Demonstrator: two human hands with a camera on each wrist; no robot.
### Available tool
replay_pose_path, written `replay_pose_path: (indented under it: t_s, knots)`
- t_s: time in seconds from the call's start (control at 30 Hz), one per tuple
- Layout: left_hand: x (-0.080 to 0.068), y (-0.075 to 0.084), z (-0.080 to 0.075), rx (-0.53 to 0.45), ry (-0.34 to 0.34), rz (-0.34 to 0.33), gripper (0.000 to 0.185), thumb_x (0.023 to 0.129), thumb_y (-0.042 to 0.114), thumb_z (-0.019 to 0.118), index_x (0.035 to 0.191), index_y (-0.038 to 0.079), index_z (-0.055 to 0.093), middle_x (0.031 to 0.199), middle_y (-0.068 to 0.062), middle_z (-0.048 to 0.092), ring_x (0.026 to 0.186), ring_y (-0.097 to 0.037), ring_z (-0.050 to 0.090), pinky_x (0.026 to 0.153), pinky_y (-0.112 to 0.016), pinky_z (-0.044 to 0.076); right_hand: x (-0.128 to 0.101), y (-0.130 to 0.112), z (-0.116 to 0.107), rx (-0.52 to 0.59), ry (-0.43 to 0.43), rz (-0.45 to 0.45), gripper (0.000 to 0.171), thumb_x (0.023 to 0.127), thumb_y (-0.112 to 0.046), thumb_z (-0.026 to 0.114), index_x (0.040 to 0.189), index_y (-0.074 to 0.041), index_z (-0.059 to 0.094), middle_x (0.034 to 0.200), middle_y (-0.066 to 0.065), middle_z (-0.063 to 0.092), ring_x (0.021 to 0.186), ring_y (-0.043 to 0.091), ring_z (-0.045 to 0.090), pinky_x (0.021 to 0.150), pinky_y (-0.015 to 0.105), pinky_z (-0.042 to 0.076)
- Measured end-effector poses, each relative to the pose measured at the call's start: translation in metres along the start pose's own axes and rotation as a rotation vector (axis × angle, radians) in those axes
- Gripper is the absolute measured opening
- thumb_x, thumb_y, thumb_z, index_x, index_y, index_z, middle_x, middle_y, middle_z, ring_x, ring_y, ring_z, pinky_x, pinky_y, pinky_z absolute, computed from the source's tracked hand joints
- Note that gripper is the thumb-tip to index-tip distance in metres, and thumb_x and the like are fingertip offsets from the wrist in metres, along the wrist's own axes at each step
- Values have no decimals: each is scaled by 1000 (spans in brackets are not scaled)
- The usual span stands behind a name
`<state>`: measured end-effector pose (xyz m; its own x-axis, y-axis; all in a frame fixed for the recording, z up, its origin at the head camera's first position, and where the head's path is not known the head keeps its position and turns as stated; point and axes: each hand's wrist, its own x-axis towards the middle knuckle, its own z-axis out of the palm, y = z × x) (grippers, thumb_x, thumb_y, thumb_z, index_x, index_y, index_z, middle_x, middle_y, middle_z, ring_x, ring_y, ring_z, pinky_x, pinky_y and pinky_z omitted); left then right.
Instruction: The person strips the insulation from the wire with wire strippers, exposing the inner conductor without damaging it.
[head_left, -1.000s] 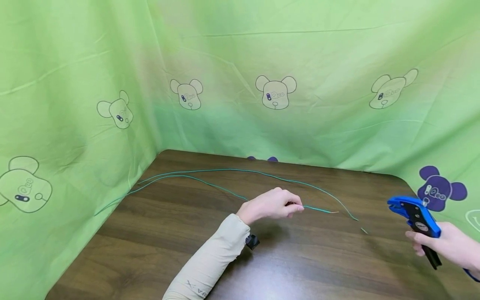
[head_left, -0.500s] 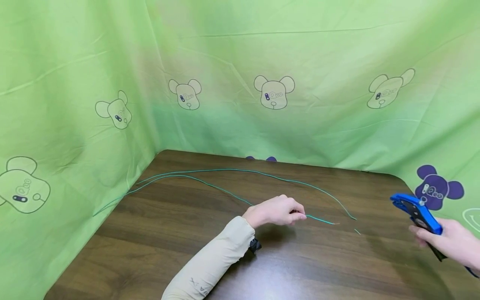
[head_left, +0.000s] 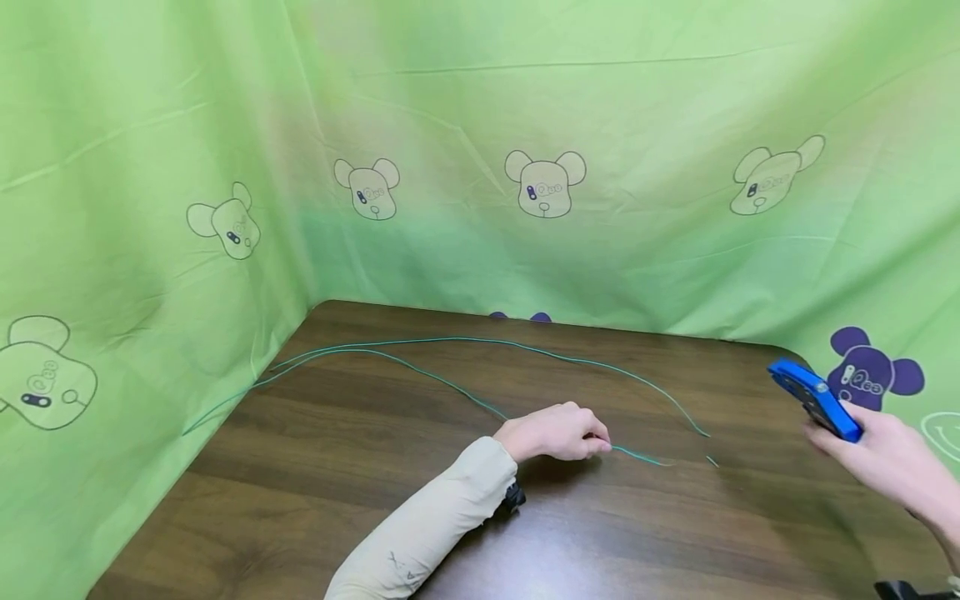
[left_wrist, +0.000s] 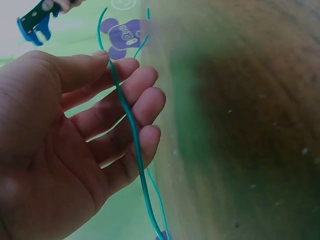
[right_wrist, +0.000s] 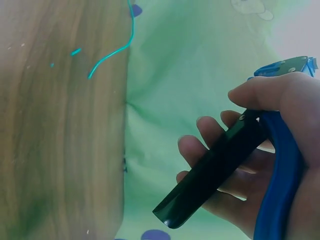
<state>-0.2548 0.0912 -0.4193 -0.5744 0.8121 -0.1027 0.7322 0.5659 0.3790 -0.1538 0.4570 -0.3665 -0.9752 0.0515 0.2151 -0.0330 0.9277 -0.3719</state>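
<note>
My left hand (head_left: 558,432) pinches a green wire (left_wrist: 137,145) between thumb and index finger, low over the table. Past the fingertips the wire's free end (head_left: 637,455) points right, with a thin bare tip. In the left wrist view the wire runs across the curled fingers. On the right, my right hand (head_left: 885,454) grips a blue and black wire stripper (head_left: 817,400) above the table. The right wrist view shows the fingers around its black handle (right_wrist: 207,170), the two handles spread apart; its jaws are partly hidden there.
The wire's other stretch (head_left: 525,347) arcs across the far side of the brown wooden table (head_left: 300,500). A short green offcut (head_left: 712,461) lies right of the wire's free end. Green printed cloth (head_left: 465,100) hangs behind the table and along its sides.
My left hand has moved slightly toward me, carrying the wire's end lower in the head view. My right hand has risen and turned, tilting the wire stripper so its handles are now mostly hidden.
</note>
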Motion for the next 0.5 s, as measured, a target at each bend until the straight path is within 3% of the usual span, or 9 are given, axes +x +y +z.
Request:
replay_pose_path:
  t_s: [0.37,0.5]
  knots:
    - [4,-1,7,21,16,-23,19,100,36,54,107,33,71,85,24,62,78,7,56,72,-11,42,12,-18,-2,18,61,-12,29,90,-33,67,96,-5,63,64,1,54,54,6,40,48,28,29]
    - [6,-2,8,20,28,-17,18,100,36,54,105,33,71,84,24,61,78,8,55,72,-11,42,17,-24,-3,26,89,-17,33,90,-33,68,104,-3,65,68,4,59,56,5,41,49,28,31]
